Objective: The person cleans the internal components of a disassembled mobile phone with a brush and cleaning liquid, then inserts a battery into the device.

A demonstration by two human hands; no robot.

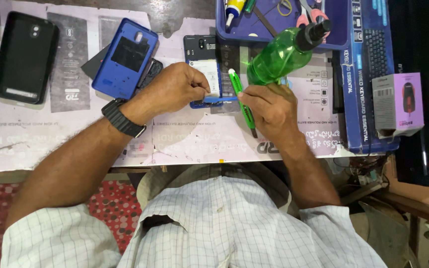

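Even daylight, soft shadows, mostly sharp

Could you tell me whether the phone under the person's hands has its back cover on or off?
Off: the phone shows its white battery, and a separate blue back cover lies beside the left hand.

Green bottle (274,57) translucent glossy plastic; blue phone case (125,57) matt plastic; wristband (122,118) ribbed black rubber.

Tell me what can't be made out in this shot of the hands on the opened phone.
Head view only:
- Opened phone: lower part hidden under the left hand.
- Green tool: tip hidden by the right hand.
- Green bottle: base behind that hand.
- Blue tray: contents cut off by the top edge.
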